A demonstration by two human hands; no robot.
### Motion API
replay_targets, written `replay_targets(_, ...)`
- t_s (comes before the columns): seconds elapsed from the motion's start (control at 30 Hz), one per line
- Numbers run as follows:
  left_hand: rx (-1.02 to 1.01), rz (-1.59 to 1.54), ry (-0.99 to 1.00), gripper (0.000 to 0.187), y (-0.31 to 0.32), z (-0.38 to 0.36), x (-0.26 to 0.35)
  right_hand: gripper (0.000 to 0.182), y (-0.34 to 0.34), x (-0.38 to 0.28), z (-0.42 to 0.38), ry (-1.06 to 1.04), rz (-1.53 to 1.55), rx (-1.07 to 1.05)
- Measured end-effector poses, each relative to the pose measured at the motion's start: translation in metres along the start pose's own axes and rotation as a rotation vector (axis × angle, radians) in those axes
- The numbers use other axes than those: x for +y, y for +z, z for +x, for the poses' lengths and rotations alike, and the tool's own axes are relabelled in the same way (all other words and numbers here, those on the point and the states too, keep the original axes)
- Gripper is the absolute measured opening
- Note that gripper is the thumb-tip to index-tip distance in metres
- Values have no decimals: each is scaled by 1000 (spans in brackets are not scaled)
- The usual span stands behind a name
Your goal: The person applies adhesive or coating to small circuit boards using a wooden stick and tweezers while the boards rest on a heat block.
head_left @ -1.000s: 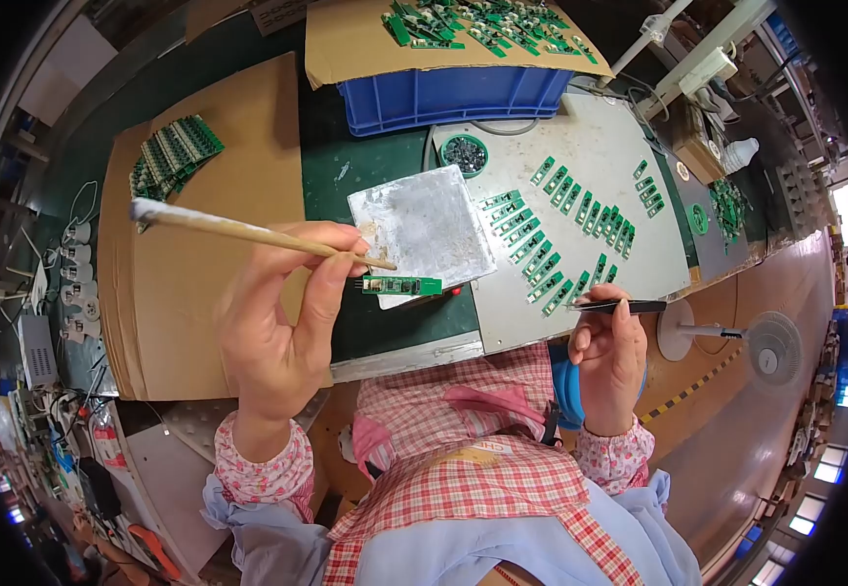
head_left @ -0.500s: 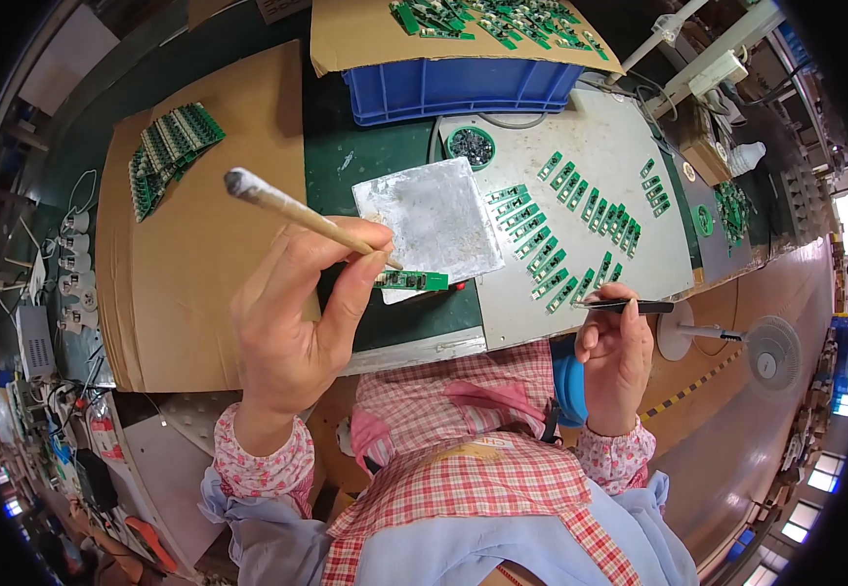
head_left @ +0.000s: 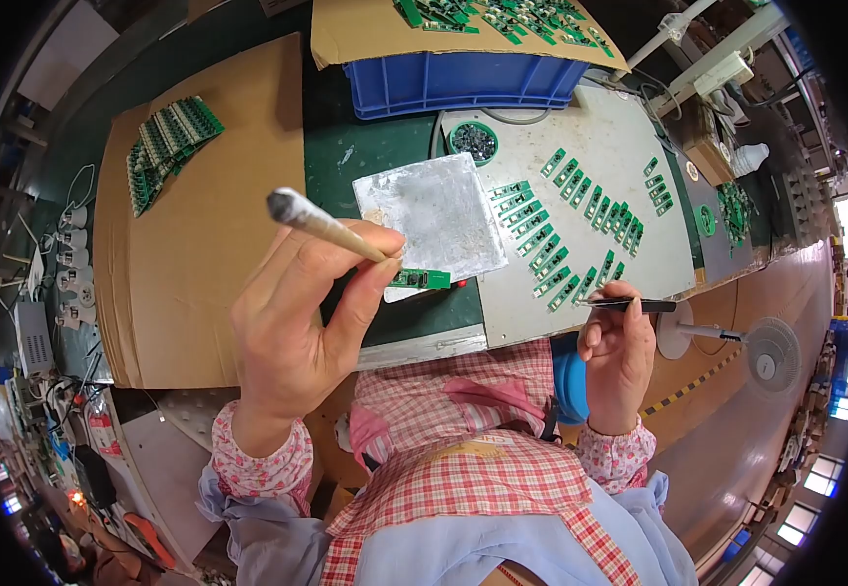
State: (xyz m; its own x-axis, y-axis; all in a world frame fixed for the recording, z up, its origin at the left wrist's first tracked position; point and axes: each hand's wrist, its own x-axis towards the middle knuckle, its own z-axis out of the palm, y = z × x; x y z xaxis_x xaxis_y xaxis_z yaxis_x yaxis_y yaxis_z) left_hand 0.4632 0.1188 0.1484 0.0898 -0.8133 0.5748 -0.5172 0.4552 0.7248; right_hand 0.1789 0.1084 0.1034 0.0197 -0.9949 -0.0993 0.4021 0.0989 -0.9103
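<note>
My left hand (head_left: 292, 327) pinches a stick (head_left: 318, 223), my right hand (head_left: 619, 369) tweezers (head_left: 650, 306); board rows (head_left: 534, 240) look done, the desk's (head_left: 331, 117) far-edge heap (head_left: 502, 26) not.

So the crate (head_left: 463, 86) is bright blue, the circuit boards (head_left: 536, 227) are green, and the apron (head_left: 482, 479) is red-and-white check. Sleeve cuffs (head_left: 261, 451) are pinkish with little red prints, and the shirt (head_left: 502, 552) is pale blue.

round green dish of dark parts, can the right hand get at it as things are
Probably yes: between the right hand and the dish only low rows of green boards show, so it could pass above them. It would need to reach forward, and its fingers are busy with the tweezers.
</note>
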Motion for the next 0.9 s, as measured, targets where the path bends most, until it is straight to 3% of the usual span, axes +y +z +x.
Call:
replay_targets(0.77, -21, 70, 62, 18, -1, 0, -4, 34, 2, -1, 2, -9, -8, -9)
replay_targets(0.9, -24, 78, 79, 18, 0, 1, -4, 31, 13, -6, 5, -70, -145, -50)
